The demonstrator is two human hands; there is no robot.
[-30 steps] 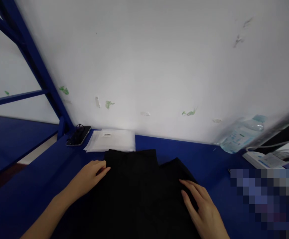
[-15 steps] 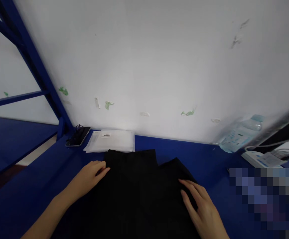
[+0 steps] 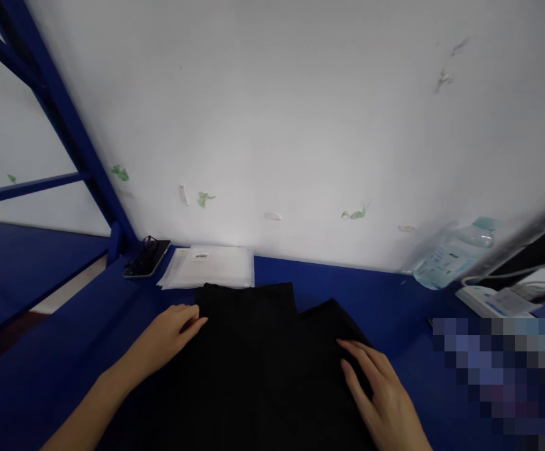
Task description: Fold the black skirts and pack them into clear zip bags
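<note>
A black garment [image 3: 258, 369] lies spread on the blue table [image 3: 329, 272]. Its upper edge has a raised straight section and a lower, slanting corner on the right. At its left edge is my left hand [image 3: 171, 332], fingers curled over the rim and thumb resting on the cloth; it seems to grip the edge, though the fingertips are partly hidden. My right hand [image 3: 378, 382] lies on the garment's right side, fingers stretched out and thumb apart. The lower part of the cloth runs out of view.
White plastic packets [image 3: 220, 266] with a barcode label lie against the wall, beside a phone [image 3: 153, 260] with dark glasses on it. To the right are a clear bottle [image 3: 455, 254] and a white power strip [image 3: 483, 302] with cables. A blue metal frame [image 3: 66, 119] rises on the left.
</note>
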